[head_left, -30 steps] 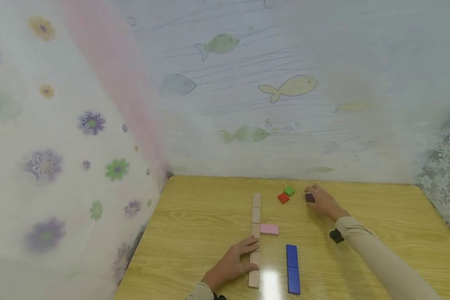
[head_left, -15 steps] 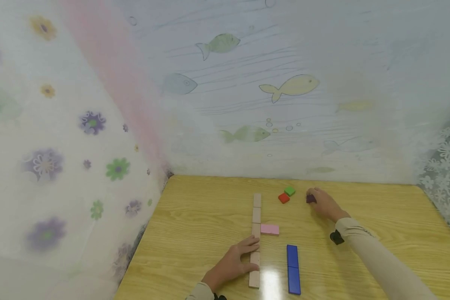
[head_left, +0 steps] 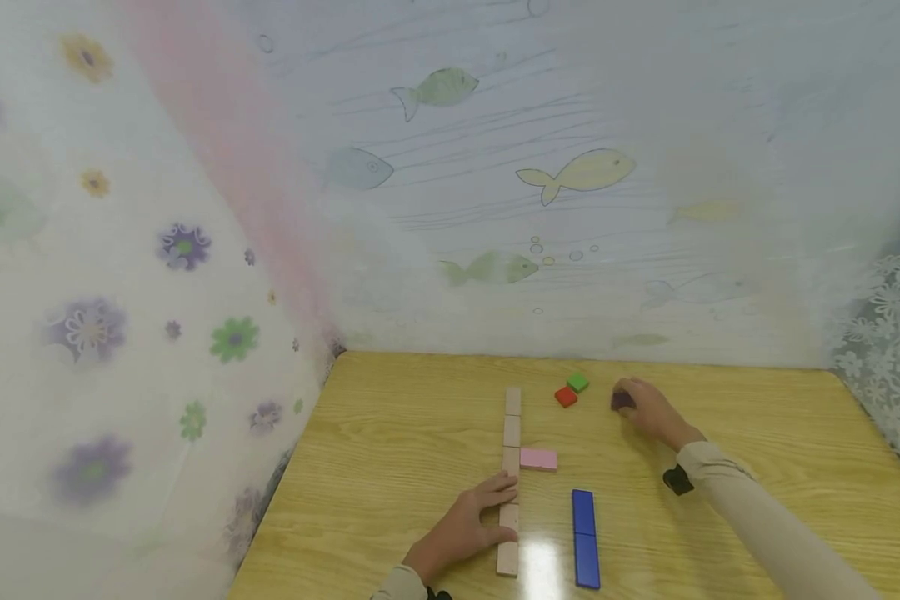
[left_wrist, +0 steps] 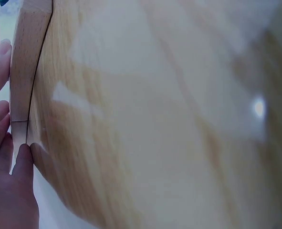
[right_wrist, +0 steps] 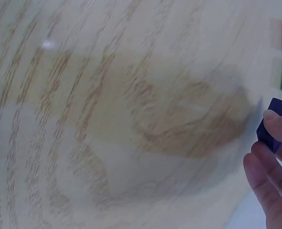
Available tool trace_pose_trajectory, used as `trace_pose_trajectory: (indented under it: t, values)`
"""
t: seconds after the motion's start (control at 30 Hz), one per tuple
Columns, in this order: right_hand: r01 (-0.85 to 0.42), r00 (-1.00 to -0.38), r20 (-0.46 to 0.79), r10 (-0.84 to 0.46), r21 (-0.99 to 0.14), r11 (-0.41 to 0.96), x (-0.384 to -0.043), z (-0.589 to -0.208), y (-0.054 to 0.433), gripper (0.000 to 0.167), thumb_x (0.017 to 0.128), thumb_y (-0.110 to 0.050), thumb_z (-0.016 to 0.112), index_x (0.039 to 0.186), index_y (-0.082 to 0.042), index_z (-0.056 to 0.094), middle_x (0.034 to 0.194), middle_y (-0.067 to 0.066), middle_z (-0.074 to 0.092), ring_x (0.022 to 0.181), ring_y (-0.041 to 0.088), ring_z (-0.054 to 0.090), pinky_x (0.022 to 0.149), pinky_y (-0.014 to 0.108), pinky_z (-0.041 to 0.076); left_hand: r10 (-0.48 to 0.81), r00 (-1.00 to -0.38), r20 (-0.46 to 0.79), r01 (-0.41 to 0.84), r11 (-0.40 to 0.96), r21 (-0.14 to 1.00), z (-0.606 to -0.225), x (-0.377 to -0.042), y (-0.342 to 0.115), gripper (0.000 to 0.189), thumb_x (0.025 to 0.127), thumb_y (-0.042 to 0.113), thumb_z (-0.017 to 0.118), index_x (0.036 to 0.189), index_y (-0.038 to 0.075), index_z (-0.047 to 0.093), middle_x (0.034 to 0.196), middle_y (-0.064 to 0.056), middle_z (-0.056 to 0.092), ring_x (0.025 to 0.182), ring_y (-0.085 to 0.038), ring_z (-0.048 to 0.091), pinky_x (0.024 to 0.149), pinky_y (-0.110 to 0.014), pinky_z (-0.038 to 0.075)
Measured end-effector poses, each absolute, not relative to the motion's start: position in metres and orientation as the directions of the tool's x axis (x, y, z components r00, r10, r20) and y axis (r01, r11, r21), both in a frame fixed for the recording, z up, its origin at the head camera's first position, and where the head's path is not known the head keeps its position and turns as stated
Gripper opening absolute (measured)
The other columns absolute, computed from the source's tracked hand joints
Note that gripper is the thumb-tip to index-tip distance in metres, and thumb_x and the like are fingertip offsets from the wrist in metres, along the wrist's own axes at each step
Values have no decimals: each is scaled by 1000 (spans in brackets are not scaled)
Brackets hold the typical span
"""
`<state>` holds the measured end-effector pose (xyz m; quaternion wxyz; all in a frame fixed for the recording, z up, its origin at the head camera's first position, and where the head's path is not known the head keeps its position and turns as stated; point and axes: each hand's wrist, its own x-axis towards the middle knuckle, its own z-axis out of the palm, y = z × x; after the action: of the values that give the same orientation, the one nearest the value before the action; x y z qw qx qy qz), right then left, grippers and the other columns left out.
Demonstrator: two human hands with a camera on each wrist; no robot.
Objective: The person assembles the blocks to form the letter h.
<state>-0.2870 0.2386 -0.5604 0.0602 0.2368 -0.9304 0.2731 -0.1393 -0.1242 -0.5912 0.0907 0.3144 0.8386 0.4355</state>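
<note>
My right hand [head_left: 648, 410] pinches a dark purple block [head_left: 622, 401] at the far side of the table. In the right wrist view, thumb and fingers sit on either side of that purple block [right_wrist: 273, 125]. My left hand [head_left: 461, 525] rests against a straight row of plain wooden blocks [head_left: 512, 432], thumb and fingertips touching it and covering part of it. The left wrist view shows the fingers beside a wooden block [left_wrist: 28, 62]. A pink block [head_left: 538, 459] extends from the row's right side.
Two blue blocks [head_left: 585, 537] lie end to end, right of the wooden row. A red block [head_left: 566, 397] and a green block [head_left: 578, 382] lie corner to corner near the back. Behind the table [head_left: 390, 433] hangs a fish-patterned sheet [head_left: 457, 317].
My right hand and the purple block have shifted slightly toward me. The left hand and the blocks on the table look the same.
</note>
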Motion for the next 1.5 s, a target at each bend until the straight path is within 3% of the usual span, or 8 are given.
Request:
trace_pose_trajectory:
  t: [0.23, 0.77, 1.23, 1.5]
  values:
    - [-503, -864, 269, -425, -481, 718, -281, -552, 234, 25, 77, 12, 68, 100, 6, 61, 95, 19, 61, 89, 37, 60, 75, 51, 51, 605, -789, 110, 436, 424, 794, -589, -138, -124, 63, 84, 33, 70, 136, 3, 50, 148, -3, 37, 139, -21, 27, 110, -38, 30]
    - [-635, -772, 369, -517, -475, 609, -261, -532, 211, 28, 73, 15, 70, 99, 5, 63, 94, 16, 63, 77, 24, 60, 61, 29, 53, 602, -789, 125, 445, 419, 791, -588, -136, -127, 63, 84, 32, 70, 135, 1, 50, 148, -5, 38, 139, -24, 28, 110, -41, 30]
    - [-673, -731, 358, -581, -514, 531, -244, -528, 194, 28, 76, 13, 68, 101, 2, 62, 95, 10, 63, 79, 21, 60, 63, 35, 54, 596, -795, 117, 444, 439, 781, -589, -136, -126, 63, 83, 31, 72, 134, 1, 51, 148, -4, 38, 139, -23, 28, 110, -42, 29]
    - [-649, -744, 312, -592, -548, 527, -234, -525, 189, 27, 77, 12, 68, 101, 2, 62, 95, 10, 62, 80, 21, 61, 64, 31, 54, 602, -790, 115, 446, 436, 782, -592, -139, -124, 63, 84, 35, 70, 135, 3, 50, 148, -3, 37, 139, -22, 27, 110, -42, 29]
